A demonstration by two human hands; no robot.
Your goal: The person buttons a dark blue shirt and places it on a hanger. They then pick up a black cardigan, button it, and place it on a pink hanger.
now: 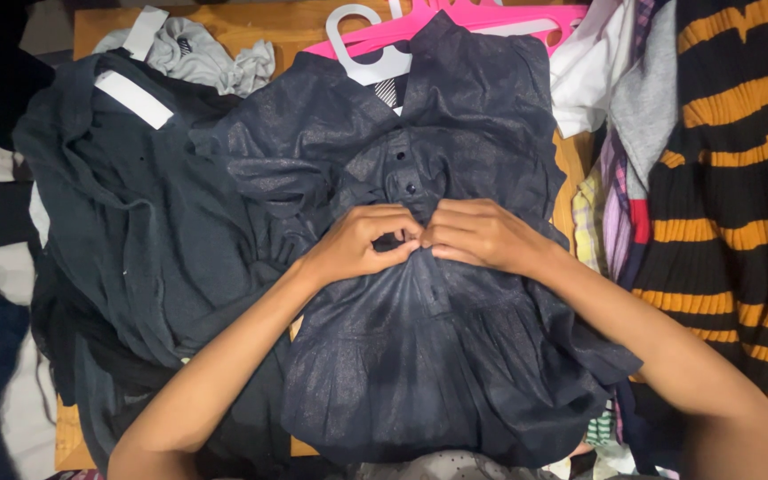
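head: both hands [420, 240] pinch dark dress [437, 338] placket

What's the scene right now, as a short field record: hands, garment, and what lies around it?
left hand: pinching the dark shimmery dress at its button placket
right hand: pinching the same spot, fingertips meeting the left's
buttons: two show above the hands
hangers: white hanger in the collar, pink hanger behind
left of dress: dark grey garment
right of dress: black and orange striped knit
surface: wooden table
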